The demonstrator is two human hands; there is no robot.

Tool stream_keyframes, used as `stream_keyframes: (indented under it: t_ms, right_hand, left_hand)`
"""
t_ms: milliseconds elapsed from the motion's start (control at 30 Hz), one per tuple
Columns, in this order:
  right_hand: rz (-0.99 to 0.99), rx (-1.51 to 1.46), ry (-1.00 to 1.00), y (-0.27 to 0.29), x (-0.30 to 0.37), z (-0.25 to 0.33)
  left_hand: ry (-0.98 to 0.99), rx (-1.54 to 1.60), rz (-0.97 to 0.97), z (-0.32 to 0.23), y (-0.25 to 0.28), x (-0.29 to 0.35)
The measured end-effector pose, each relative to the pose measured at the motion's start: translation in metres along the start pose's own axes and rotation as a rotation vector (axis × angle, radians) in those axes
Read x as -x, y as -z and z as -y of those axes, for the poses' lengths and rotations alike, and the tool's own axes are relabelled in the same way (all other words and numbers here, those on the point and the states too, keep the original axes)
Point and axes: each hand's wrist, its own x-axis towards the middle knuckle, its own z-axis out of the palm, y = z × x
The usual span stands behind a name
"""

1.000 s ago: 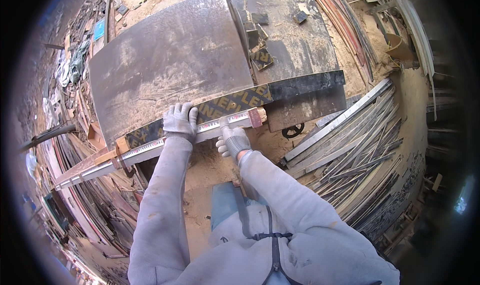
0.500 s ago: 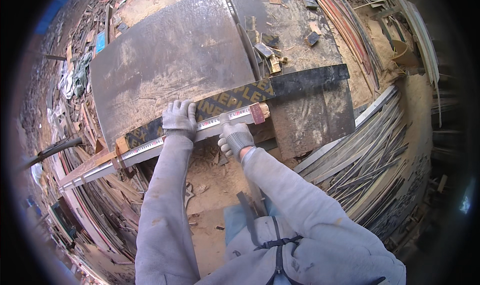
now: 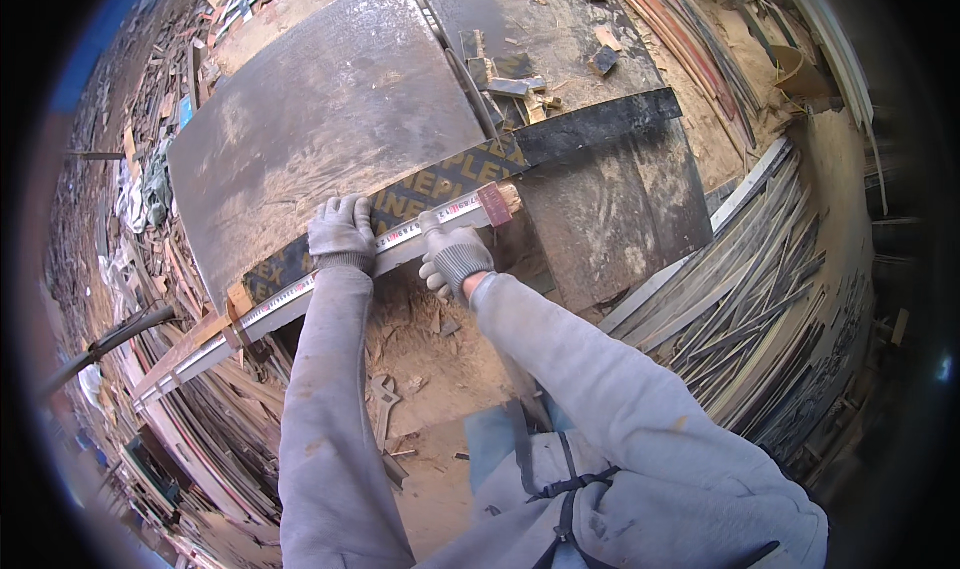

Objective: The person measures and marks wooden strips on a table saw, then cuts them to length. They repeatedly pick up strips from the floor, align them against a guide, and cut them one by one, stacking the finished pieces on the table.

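A black plywood strip (image 3: 415,197) with yellow lettering lies along the near edge of a large dark panel (image 3: 320,119). Along its near side runs a pale rail with a measuring scale (image 3: 290,299), with a reddish block (image 3: 494,205) at its right end. My left hand (image 3: 343,231), in a grey-white knit glove, lies on the strip and the rail, fingers stretched forward and nothing in them. My right hand (image 3: 460,254), gloved too, is closed at the rail's near edge close to the reddish block. One finger reaches onto the scale; the others curl below.
Another dark panel (image 3: 620,209) and a narrow black piece (image 3: 600,127) are to the right. Offcuts (image 3: 520,87) lie beyond. Long thin wood strips (image 3: 720,309) pile at right. An adjustable wrench (image 3: 384,401) sits below the rail. A dark bar (image 3: 110,344) juts in at left.
The view has shifted slightly, and the wrench below the rail now shows more fully. Both hands keep about the same places on the strip and rail.
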Motion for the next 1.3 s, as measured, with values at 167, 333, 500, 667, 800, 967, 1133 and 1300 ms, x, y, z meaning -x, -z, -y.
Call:
stream_keyframes:
  t_ms: [167,333,500,667,800,967,1133,1300]
  right_hand:
    - [-0.041,0.068,0.065,-0.003,0.011,0.004]
    - [-0.053,0.211,0.298,0.057,0.052,-0.012]
    - [-0.88,1.446,0.752,0.251,-0.003,0.085]
    - [-0.669,1.961,0.758,0.303,-0.095,0.222]
    - [-0.584,1.717,0.777,0.34,-0.066,0.247]
    - [-0.716,1.286,0.458,0.428,-0.039,0.216]
    - [-0.59,1.473,0.776,0.442,-0.042,0.22]
    - [-0.429,1.813,0.966,0.407,-0.094,0.306]
  left_hand:
    - [-0.009,-0.048,0.002,0.005,-0.005,-0.006]
    - [-0.002,-0.061,-0.007,0.005,-0.006,-0.01]
    - [-0.03,-0.003,-0.005,-0.002,0.0,-0.007]
    - [-0.075,0.053,0.015,-0.015,0.016,-0.01]
    - [-0.049,0.061,0.08,-0.046,0.031,-0.018]
    - [-0.053,0.064,0.164,-0.1,0.047,-0.019]
    - [0.037,0.048,0.362,-0.113,0.063,0.007]
    - [0.01,0.068,0.363,-0.095,0.063,0.006]
